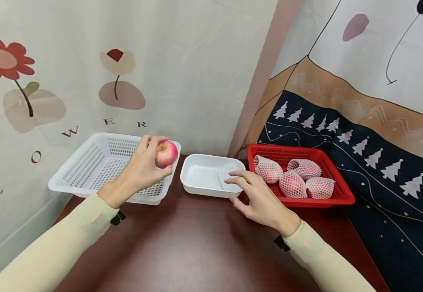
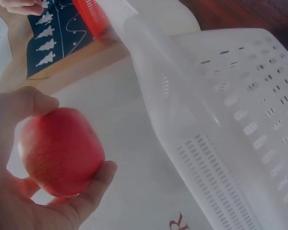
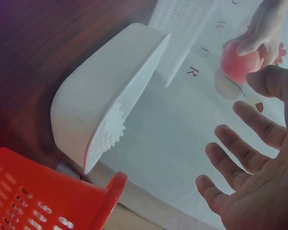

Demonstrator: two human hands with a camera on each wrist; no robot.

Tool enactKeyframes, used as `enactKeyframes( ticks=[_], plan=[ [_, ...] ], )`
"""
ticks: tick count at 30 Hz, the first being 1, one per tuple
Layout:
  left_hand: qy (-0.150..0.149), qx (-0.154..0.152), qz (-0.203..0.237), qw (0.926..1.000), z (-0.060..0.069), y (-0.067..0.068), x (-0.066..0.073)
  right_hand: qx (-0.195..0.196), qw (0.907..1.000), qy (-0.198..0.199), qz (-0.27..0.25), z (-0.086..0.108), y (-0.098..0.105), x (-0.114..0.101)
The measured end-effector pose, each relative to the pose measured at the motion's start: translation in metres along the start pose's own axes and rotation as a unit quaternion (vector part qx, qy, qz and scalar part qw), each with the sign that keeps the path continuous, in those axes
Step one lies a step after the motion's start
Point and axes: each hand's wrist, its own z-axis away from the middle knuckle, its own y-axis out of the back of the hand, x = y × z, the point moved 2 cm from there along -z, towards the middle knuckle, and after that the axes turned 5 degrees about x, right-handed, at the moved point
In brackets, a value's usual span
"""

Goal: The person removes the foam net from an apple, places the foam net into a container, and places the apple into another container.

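Note:
A bare red apple (image 1: 167, 154) is gripped by my left hand (image 1: 142, 166) above the right side of the white perforated basket (image 1: 102, 170). The left wrist view shows the thumb and fingers round the apple (image 2: 62, 151). My right hand (image 1: 260, 200), its fingers apart and holding nothing, hovers by the right end of a small white tray (image 1: 200, 178). Inside that tray lies a white foam net (image 1: 227, 172), partly behind the right fingers. In the right wrist view the net (image 3: 110, 127) shows at the tray's rim.
To the right stands a red perforated basket (image 1: 302, 150) with several net-wrapped apples (image 1: 293, 185). All the containers stand on a dark red-brown wooden table (image 1: 197, 243). Behind them hangs a printed curtain (image 1: 197, 81), with a dark tree-patterned cloth (image 1: 364, 162) at the right.

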Motion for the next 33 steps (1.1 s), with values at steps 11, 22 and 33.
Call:
enactKeyframes(
  ticks=[11, 22, 33],
  plan=[
    [0.030, -0.027, -0.016, 0.9990, -0.011, 0.005, -0.008, -0.002, 0.9998, 0.021, 0.002, -0.002, -0.002, -0.007],
    [0.044, -0.054, -0.028, 0.9972, -0.022, 0.004, -0.020, -0.006, 0.9995, 0.031, -0.010, -0.004, -0.006, -0.015],
    [0.056, -0.083, -0.050, 0.9937, -0.031, 0.005, -0.032, -0.003, 0.9986, 0.051, -0.007, -0.008, -0.009, -0.022]
  ],
)
